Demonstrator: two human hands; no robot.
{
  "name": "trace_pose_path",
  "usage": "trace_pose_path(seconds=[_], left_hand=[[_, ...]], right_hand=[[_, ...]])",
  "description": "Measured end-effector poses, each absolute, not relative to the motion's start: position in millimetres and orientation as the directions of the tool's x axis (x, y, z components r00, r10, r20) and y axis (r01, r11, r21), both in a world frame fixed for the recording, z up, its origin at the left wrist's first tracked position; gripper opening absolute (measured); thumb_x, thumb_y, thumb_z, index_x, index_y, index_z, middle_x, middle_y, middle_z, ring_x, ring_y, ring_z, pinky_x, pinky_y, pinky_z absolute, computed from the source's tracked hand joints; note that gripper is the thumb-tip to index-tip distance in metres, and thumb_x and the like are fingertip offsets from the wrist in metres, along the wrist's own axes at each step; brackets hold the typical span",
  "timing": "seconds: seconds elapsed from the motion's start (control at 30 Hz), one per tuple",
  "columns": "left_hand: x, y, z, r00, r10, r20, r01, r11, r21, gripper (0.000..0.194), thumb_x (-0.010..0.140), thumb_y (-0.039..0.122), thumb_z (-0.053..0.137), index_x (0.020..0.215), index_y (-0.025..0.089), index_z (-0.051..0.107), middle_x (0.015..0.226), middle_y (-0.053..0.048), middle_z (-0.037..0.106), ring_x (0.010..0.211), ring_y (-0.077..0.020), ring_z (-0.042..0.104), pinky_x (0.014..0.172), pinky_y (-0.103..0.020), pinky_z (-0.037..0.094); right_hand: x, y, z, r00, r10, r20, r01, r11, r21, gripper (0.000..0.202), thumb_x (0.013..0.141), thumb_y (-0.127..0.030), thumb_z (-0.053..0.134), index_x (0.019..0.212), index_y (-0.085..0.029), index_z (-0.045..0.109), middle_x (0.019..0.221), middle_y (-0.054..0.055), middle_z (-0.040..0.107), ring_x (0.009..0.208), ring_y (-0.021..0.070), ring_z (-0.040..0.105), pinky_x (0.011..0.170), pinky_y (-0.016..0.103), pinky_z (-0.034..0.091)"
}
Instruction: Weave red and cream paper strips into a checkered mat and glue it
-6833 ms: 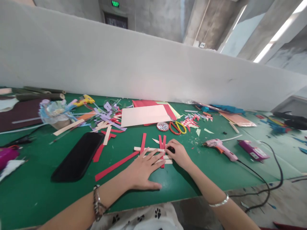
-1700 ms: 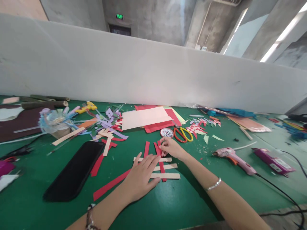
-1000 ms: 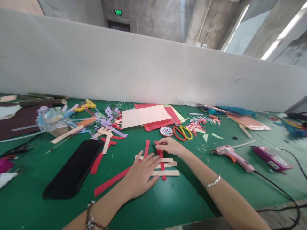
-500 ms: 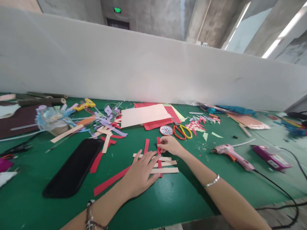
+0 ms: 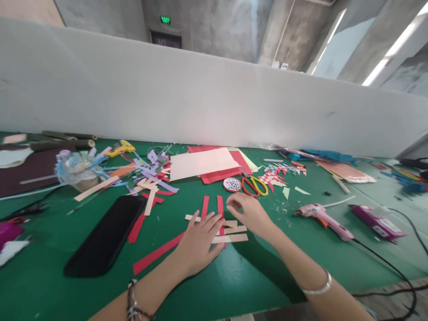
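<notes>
My left hand (image 5: 202,238) lies flat with fingers spread, pressing a small lattice of woven paper strips onto the green table. Two upright red strips (image 5: 220,205) stick out beyond its fingertips. Crossing them are several cream strips (image 5: 234,238), whose right ends show past my hand; their middles are covered. One long red strip (image 5: 157,254) slants out to the left from beneath the hand. Just right of the upright red strips, my right hand (image 5: 252,216) hovers with loosely curled fingers, a gap at the fingertips and nothing visible in them.
Behind the lattice are a round tin (image 5: 232,184), scissors (image 5: 256,185) and a cream sheet (image 5: 203,163) on red paper. A black phone-like slab (image 5: 105,236) lies left. Rightward are a pink glue gun (image 5: 326,218) with a cord and a purple device (image 5: 377,221). A white partition (image 5: 214,98) stands behind.
My right hand has let go of the upright red strip and moved slightly right and down, away from it. The left hand stays on the strips.
</notes>
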State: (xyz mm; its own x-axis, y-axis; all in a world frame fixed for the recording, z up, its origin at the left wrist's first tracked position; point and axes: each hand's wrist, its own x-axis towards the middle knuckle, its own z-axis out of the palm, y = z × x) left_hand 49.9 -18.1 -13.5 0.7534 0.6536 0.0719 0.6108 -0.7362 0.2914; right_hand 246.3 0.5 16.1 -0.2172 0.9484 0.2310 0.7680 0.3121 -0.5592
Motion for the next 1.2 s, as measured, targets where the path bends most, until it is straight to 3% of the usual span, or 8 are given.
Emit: trace_pose_path(seconds=[0.1,0.3,0.37,0.53,0.63,1.07,1.2], left_hand=[[53,-18,-15,0.738,0.667,0.097,0.621,-0.729,0.287,0.050,0.091,0.047,0.032,0.134,0.023,0.036,0.140,-0.004,0.038,0.129,-0.0253,0.032,0.108,-0.052,0.009],[59,-17,-15,0.709,0.694,0.122,0.650,-0.711,0.269,0.048,0.089,0.044,0.039,0.131,0.021,0.039,0.135,-0.006,0.044,0.125,-0.0262,0.037,0.106,-0.054,0.014],[59,-17,-15,0.707,0.696,0.124,0.655,-0.711,0.258,0.047,0.088,0.044,0.040,0.130,0.021,0.040,0.134,-0.007,0.045,0.125,-0.0266,0.037,0.105,-0.054,0.015],[59,-18,-16,0.700,0.694,0.168,0.653,-0.718,0.241,0.044,0.088,0.042,0.040,0.127,0.021,0.043,0.133,-0.007,0.046,0.123,-0.0262,0.039,0.106,-0.053,0.014],[59,-18,-16,0.702,0.694,0.163,0.651,-0.717,0.248,0.045,0.088,0.041,0.040,0.128,0.021,0.043,0.133,-0.006,0.047,0.123,-0.0259,0.039,0.106,-0.053,0.014],[60,-18,-14,0.706,0.704,0.085,0.668,-0.700,0.252,0.048,0.089,0.042,0.039,0.132,0.020,0.039,0.138,-0.006,0.041,0.126,-0.0256,0.035,0.106,-0.050,0.019],[61,-18,-14,0.706,0.705,0.068,0.672,-0.697,0.251,0.049,0.089,0.042,0.039,0.133,0.020,0.038,0.139,-0.006,0.039,0.128,-0.0252,0.033,0.106,-0.049,0.021]], right_hand=[[249,-19,10,-0.268,0.950,0.162,0.805,0.313,-0.504,0.008,0.078,-0.026,0.056,0.079,-0.019,0.060,0.078,0.002,0.057,0.069,0.0128,0.054,0.063,0.024,0.042],[246,-22,-5,-0.302,0.947,0.111,0.829,0.318,-0.459,0.005,0.077,-0.014,0.057,0.079,-0.018,0.060,0.083,0.002,0.056,0.073,0.0109,0.056,0.066,0.021,0.044],[243,-19,-5,-0.349,0.932,0.096,0.872,0.361,-0.329,0.010,0.082,-0.014,0.051,0.083,-0.017,0.060,0.082,0.002,0.057,0.072,0.0115,0.057,0.064,0.021,0.043],[237,-18,-8,-0.576,0.803,0.153,0.813,0.543,0.208,0.013,0.084,-0.016,0.049,0.090,-0.012,0.061,0.079,0.008,0.060,0.077,0.0201,0.057,0.066,0.030,0.042],[241,-19,-11,-0.661,0.732,0.166,0.733,0.583,0.349,0.016,0.083,-0.010,0.048,0.089,-0.012,0.063,0.077,0.007,0.061,0.073,0.0193,0.057,0.066,0.031,0.041],[286,-27,-15,-0.694,0.691,0.201,0.689,0.557,0.463,0.024,0.085,-0.007,0.043,0.101,-0.011,0.062,0.081,0.008,0.064,0.073,0.0181,0.057,0.067,0.031,0.042],[288,-32,-9,-0.656,0.692,0.302,0.749,0.544,0.378,0.025,0.086,-0.007,0.042,0.103,-0.012,0.060,0.088,0.008,0.065,0.081,0.0188,0.058,0.077,0.033,0.043]])
